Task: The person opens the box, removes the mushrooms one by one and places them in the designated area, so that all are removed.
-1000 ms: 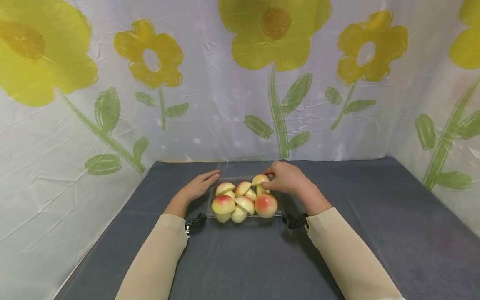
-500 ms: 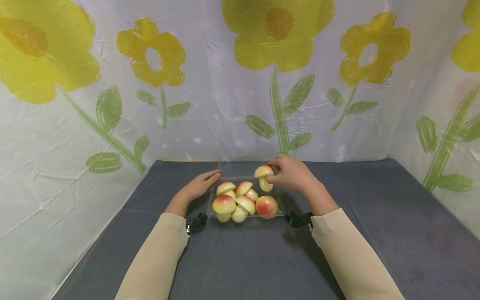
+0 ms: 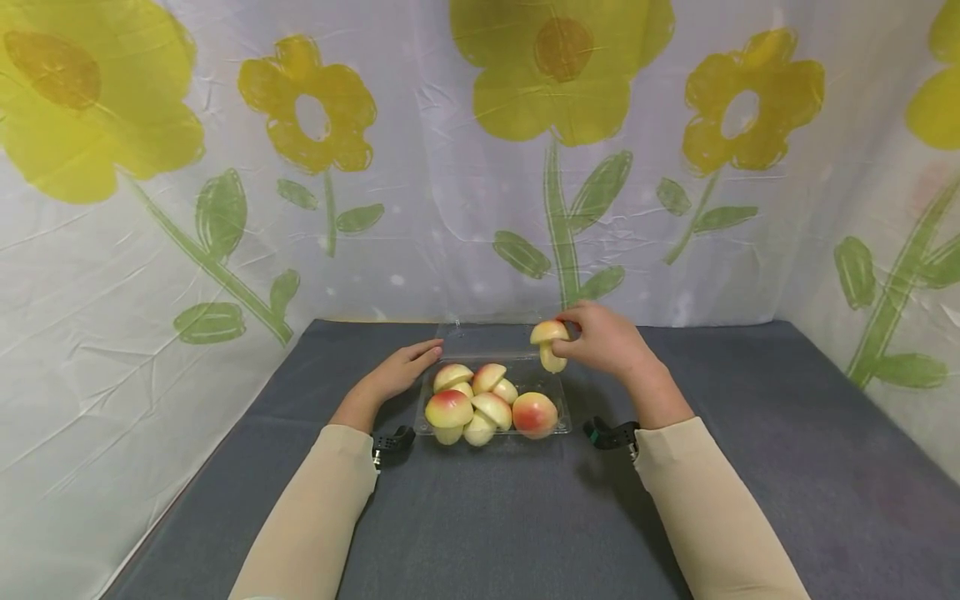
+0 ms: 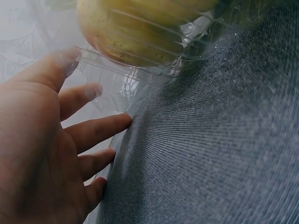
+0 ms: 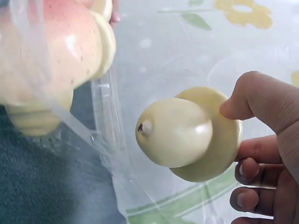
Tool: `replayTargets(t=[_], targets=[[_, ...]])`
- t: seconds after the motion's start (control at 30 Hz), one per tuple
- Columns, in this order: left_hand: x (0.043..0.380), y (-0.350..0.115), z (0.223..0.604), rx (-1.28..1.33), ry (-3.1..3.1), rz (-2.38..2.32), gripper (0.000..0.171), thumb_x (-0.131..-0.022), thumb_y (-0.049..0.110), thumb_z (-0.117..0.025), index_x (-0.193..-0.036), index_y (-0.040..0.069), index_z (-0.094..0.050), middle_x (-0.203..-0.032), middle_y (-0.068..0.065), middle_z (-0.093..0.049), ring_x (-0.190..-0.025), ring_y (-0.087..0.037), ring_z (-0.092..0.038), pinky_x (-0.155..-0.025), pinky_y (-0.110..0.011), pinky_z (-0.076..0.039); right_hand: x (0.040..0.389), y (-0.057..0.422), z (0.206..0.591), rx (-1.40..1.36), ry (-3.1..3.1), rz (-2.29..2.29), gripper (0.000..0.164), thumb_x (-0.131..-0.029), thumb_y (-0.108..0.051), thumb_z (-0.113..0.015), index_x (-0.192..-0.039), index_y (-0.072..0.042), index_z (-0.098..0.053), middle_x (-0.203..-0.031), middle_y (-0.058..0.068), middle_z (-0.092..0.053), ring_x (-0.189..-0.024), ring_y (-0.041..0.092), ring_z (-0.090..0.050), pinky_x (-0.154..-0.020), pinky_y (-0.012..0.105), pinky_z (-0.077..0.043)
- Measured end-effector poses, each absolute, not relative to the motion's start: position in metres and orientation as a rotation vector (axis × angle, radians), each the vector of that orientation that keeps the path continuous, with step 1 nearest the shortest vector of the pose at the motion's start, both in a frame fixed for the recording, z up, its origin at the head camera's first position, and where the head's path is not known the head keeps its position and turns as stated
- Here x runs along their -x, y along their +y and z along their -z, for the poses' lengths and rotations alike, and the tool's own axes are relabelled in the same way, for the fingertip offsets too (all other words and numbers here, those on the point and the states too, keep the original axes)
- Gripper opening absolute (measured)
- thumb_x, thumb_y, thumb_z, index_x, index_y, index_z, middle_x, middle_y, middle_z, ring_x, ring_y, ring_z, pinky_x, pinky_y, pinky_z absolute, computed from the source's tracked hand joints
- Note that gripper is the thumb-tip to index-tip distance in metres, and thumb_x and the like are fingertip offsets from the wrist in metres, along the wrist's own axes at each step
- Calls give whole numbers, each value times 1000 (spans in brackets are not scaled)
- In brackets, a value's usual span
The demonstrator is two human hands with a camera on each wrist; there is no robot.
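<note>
My right hand (image 3: 603, 342) pinches a mushroom (image 3: 551, 346) by its cap, between thumb and fingers, above the back right corner of a clear plastic box (image 3: 536, 382). The mushroom's stem hangs down; in the right wrist view the pale stem (image 5: 175, 133) faces the camera. Several similar mushrooms with red-and-yellow caps sit in the box, among them a rounded red cap (image 3: 535, 415) at front right. My left hand (image 3: 401, 372) lies by the box's back left corner, fingers loosely straight. In the left wrist view its thumb and forefinger (image 4: 81, 98) are right at the plastic rim.
The box's clear lid (image 3: 487, 340) stands open behind it. A dark grey cloth (image 3: 480, 517) covers the table. A white curtain (image 3: 420, 250) with yellow flowers hangs at the back and sides. A black band (image 3: 611, 433) is on the right wrist.
The right hand has lifted the mushroom from the box's back right place and carried it up and to the right. The left hand has stayed by the box.
</note>
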State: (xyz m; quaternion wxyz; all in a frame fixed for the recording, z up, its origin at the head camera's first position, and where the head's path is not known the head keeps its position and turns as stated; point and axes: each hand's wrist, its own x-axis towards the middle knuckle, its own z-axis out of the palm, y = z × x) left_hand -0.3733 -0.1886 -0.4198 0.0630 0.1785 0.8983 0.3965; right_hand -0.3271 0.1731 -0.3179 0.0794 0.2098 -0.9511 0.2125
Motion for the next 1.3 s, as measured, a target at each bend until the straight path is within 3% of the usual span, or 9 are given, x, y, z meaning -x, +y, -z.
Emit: replayTargets(t=[0.3,0.6,0.83,1.07,1.3], targets=[[374,-186,419,-526,2719,-1178,56,-113,39,-41,-161,10,-37,-161,-17,-38,-150,-40,-28,-120,-61,-23,333,189,319,-559,-2854,-627,37,-89,-28,-67,-120,-8,-73,-100,11,-57,-79,26,-48,-64,40,-40],[375,-186,421,-526,2726,-1183,56,-113,39,-39,-161,9,-36,-162,-16,-36,-151,-40,-27,-120,-61,-23,339,197,324,-520,-2880,-608,18,-86,-27,-67,-94,-11,-70,-93,8,-52,-77,24,-46,-61,38,-36],[375,-186,422,-522,2718,-1179,57,-113,40,-38,-162,10,-34,-163,-15,-34,-151,-40,-26,-120,-61,-23,346,202,332,-502,-2917,-575,15,-86,-27,-67,-88,-12,-70,-85,6,-51,-72,23,-45,-59,37,-36],[371,-185,420,-502,2719,-1178,57,-113,40,-40,-162,11,-34,-163,-16,-34,-151,-40,-26,-120,-62,-23,353,203,343,-520,-2953,-610,17,-83,-24,-64,-70,-14,-59,-65,0,-40,-58,17,-34,-53,32,-28],[371,-183,420,-496,2726,-1169,61,-112,47,-39,-162,13,-34,-164,-15,-34,-151,-39,-26,-120,-61,-23,357,203,353,-519,-3012,-598,16,-85,-26,-63,-74,-15,-63,-62,-2,-41,-56,16,-34,-53,32,-29]])
